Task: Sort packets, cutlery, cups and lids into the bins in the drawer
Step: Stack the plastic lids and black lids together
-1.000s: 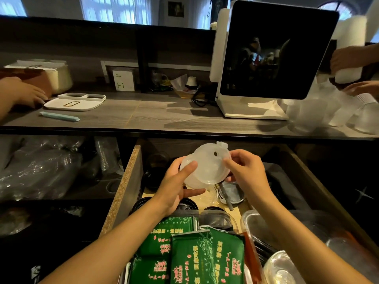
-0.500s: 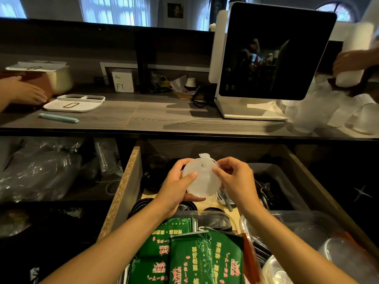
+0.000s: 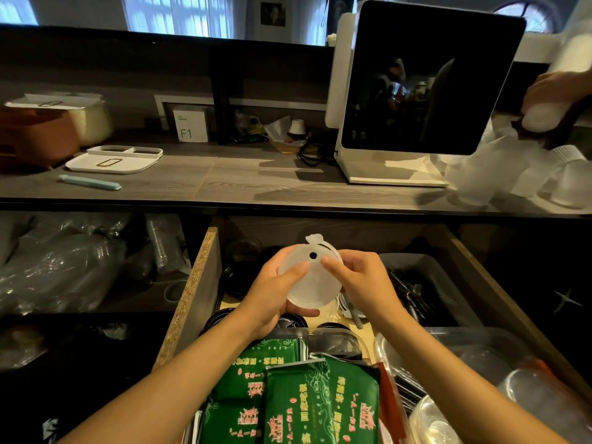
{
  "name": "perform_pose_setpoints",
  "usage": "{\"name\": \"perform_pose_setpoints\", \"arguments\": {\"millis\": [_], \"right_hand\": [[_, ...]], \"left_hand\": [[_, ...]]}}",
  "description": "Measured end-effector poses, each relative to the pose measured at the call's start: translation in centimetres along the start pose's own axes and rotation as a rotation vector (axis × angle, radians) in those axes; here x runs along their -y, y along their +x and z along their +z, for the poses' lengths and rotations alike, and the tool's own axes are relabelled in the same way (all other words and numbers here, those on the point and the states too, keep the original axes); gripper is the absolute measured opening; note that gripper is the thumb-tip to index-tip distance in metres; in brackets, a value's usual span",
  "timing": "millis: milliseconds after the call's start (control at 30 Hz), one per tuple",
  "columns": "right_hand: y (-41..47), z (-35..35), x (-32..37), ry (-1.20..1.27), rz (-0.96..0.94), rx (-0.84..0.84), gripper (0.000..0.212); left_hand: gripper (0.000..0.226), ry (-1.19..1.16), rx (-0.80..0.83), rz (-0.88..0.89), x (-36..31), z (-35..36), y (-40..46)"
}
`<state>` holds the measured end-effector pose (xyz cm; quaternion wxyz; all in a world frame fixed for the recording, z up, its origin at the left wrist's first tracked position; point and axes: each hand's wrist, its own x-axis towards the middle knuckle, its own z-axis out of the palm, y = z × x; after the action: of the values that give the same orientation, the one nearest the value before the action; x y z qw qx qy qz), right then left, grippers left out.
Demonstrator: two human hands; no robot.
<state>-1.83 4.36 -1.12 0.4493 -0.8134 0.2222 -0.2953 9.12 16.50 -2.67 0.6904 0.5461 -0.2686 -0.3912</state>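
Both hands, left hand (image 3: pixel 272 296) and right hand (image 3: pixel 358 283), grip one lid (image 3: pixel 309 277) above the drawer (image 3: pixel 192 299). Green packets (image 3: pixel 320 402) binned; counter cups (image 3: pixel 512 181) remain unsorted.
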Motion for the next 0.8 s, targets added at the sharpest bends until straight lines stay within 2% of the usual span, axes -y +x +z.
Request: {"name": "perform_pose_setpoints", "arguments": {"millis": [233,300,433,533,633,700,800], "right_hand": [[-0.3,0.6,0.2,0.010,0.077,0.081,0.025],[-0.4,0.6,0.4,0.018,0.067,0.052,0.023],[-0.3,0.6,0.4,0.107,0.068,-0.009,0.022],[-0.1,0.5,0.6,0.142,0.092,0.026,0.021],[0.2,0.0,0.2,0.250,0.207,0.115,0.018],[1.0,-0.4,-0.5,0.325,0.276,0.064,0.019],[2.9,-0.7,-1.7,0.231,0.333,0.008,0.017]], "left_hand": [[0.015,0.122,-0.013,0.056,-0.1,-0.3,0.0],[0.015,0.133,0.006,0.064,0.0,-0.2,-0.1],[0.013,0.106,0.021,-0.012,-0.1,0.1,-0.1],[0.015,0.100,0.024,-0.041,-0.1,0.1,0.0],[0.013,0.100,-0.152,-0.003,-0.2,-0.5,0.5],[0.009,0.059,-0.337,0.006,-0.9,-1.6,1.2],[0.010,-0.010,-0.493,0.044,-1.7,-3.4,1.9]]}}
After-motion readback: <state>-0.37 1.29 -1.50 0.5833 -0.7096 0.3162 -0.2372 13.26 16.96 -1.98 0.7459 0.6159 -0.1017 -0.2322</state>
